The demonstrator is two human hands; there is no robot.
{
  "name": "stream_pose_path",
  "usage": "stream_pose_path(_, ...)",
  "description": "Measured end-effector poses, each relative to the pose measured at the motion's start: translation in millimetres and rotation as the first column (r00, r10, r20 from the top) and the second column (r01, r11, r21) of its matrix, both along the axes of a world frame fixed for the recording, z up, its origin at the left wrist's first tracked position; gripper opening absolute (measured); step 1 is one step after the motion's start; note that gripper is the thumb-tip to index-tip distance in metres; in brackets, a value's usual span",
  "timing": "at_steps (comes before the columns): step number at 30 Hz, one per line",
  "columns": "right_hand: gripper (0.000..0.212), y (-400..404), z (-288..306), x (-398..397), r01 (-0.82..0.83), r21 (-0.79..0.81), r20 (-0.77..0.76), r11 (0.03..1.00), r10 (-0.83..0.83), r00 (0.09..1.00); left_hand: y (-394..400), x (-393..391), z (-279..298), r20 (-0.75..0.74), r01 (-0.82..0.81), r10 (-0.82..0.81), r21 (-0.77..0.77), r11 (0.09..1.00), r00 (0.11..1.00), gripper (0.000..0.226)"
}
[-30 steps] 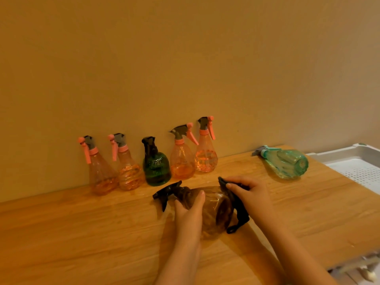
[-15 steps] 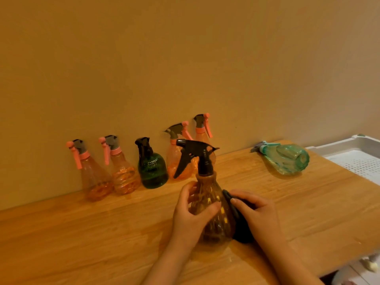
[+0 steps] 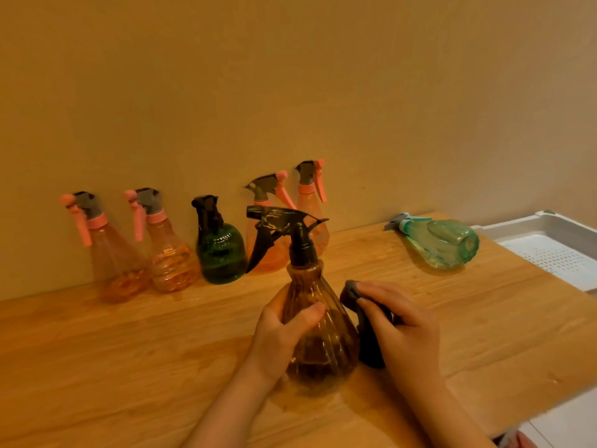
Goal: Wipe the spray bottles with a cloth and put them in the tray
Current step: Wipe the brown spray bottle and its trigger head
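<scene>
Head view, left to right: four pink-topped bottles (image 3: 119, 253) and a green bottle (image 3: 221, 253) line the wall on the wooden table (image 3: 97, 367). At centre the left hand (image 3: 281, 337) grips the upright brown spray bottle (image 3: 318, 334), while the right hand (image 3: 400, 328) clutches a dark cloth (image 3: 365, 328) against its side. Farther right a teal bottle (image 3: 442, 242) lies on its side near the white tray (image 3: 555, 253).

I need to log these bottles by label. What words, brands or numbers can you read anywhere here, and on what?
Nothing can be read.
Dark green bottle: a short pale line of raised or printed marks on its shoulder, too small and blurred to read.
Brown bottle held by the left hand: ribbed, no label seen.
Pink bottles, teal bottle, white tray: no text visible.
</scene>
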State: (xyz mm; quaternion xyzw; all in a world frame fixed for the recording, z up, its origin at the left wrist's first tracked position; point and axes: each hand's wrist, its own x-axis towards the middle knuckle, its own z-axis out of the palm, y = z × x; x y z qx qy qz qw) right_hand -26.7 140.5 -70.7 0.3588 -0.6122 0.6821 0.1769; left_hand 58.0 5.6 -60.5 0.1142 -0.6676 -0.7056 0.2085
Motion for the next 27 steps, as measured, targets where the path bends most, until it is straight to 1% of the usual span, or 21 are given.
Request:
stream_pose_path(2, 0.016, -4, 16, 1, 0.031, -0.017, -0.161, 0.999, -0.033, 0.986, -1, -1, 2, 0.006, 0.007, -0.008, 0.032, 0.999, 1.000, 0.037)
stream_pose_path(4, 0.016, -11, 35, -2, 0.066, 0.001, -0.316, 0.998, -0.063, 0.947, -2, -2, 3, 0.017, 0.016, -0.017, 0.061, 0.998, 1.000, 0.036)
stream_pose_path(7, 0.016, -24, 60, -9, 0.118, 0.064, -0.470, 0.991, -0.075, 0.880, -4, -1, 5, 0.023, 0.034, -0.037, 0.094, 0.995, 0.999, 0.037)
stream_pose_path(9, 0.012, -32, 68, -13, 0.119, 0.140, -0.518, 0.983, -0.030, 0.855, -4, 0, 6, 0.019, 0.045, -0.046, 0.069, 0.997, 0.999, 0.038)
stream_pose_path(12, 0.014, -39, 66, -17, 0.135, 0.242, -0.594, 0.961, 0.036, 0.804, -4, 0, 6, 0.003, 0.026, -0.026, 0.054, 0.998, 1.000, 0.038)
stream_pose_path(14, 0.012, -35, 59, -20, 0.151, 0.271, -0.600, 0.951, 0.044, 0.799, -4, 0, 5, -0.004, 0.015, -0.015, 0.067, 0.998, 1.000, 0.039)
stream_pose_path(16, 0.017, -27, 59, -22, 0.176, 0.286, -0.583, 0.942, 0.025, 0.812, -4, -1, 5, 0.006, 0.032, -0.032, 0.061, 0.998, 0.999, 0.044)
stream_pose_path(17, 0.017, -24, 61, -22, 0.198, 0.282, -0.597, 0.939, 0.010, 0.802, -4, -1, 4, 0.019, 0.043, -0.044, 0.045, 0.998, 0.999, 0.048)
stream_pose_path(19, 0.015, -23, 72, -20, 0.228, 0.270, -0.661, 0.936, 0.008, 0.751, -4, -3, 4, 0.040, 0.065, -0.066, 0.018, 0.998, 0.997, 0.052)
stream_pose_path(21, 0.015, -29, 83, -16, 0.214, 0.305, -0.733, 0.928, 0.086, 0.675, -3, -4, 4, 0.055, 0.066, -0.065, -0.019, 0.998, 0.996, 0.043)
stream_pose_path(23, 0.021, -33, 86, -17, 0.208, 0.373, -0.776, 0.904, 0.181, 0.604, -3, -3, 5, 0.053, 0.049, -0.049, -0.008, 0.999, 0.997, 0.031)
stream_pose_path(25, 0.017, -31, 82, -26, 0.225, 0.414, -0.778, 0.882, 0.214, 0.590, -5, -2, 6, 0.049, 0.060, -0.061, 0.015, 0.998, 0.997, 0.031)
stream_pose_path(27, 0.017, -24, 76, -37, 0.238, 0.410, -0.764, 0.880, 0.189, 0.618, -7, 0, 7, 0.051, 0.083, -0.084, 0.013, 0.996, 0.995, 0.033)
